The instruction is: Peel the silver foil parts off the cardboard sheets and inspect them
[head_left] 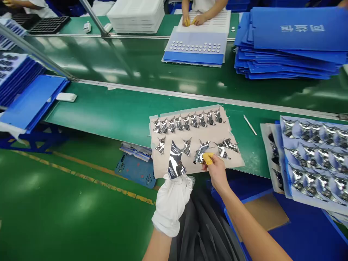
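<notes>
My left hand (174,201), in a white glove, grips the lower end of a shiny curved metal piece (176,161) with small lettering on it, holding it up at the near edge of a pale sheet (179,163). With yellow covers on its fingertips, my right hand (216,168) pinches a second shiny metal piece (200,152) above that sheet; whether this piece still touches the sheet I cannot tell. More mirror-like pieces (186,123) stand on the sheet in a back row and a looser front row. The sheet lies on the green bench and overhangs its near edge.
A white stick (249,124) lies right of the sheet. Trays of shiny domed parts (312,159) stand at the right. Blue sheets (290,43) are stacked beyond the bench rail. Across the line, a co-worker's hands (194,20) work over a white tray. A blue bin (304,232) sits below right.
</notes>
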`<state>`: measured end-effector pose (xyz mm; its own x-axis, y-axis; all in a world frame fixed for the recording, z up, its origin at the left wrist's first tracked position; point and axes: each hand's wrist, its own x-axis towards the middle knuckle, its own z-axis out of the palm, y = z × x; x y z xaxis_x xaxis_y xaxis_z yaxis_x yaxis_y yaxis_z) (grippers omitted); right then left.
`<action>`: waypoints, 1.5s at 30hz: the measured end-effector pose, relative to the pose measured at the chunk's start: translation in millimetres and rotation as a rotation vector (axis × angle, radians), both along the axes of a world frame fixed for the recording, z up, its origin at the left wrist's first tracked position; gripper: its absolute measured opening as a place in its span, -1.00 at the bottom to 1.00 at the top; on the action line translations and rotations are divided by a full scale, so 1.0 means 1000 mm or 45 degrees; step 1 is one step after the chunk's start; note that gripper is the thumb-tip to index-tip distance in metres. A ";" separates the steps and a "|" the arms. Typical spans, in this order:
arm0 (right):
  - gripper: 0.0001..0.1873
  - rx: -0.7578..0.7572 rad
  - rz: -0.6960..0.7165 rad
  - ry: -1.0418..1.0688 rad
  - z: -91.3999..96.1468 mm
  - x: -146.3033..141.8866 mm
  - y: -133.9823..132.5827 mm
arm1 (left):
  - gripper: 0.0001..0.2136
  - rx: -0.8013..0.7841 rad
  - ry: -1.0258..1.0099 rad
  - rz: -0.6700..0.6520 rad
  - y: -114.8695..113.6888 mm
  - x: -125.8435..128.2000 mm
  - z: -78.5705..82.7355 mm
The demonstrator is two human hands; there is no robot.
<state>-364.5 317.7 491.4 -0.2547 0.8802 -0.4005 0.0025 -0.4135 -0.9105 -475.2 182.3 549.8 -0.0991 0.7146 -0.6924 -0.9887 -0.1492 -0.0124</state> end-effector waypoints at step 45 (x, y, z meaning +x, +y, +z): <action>-0.62 -0.321 -0.221 0.224 0.116 0.049 -0.059 | -0.67 0.307 -0.028 -0.543 -0.010 0.071 0.009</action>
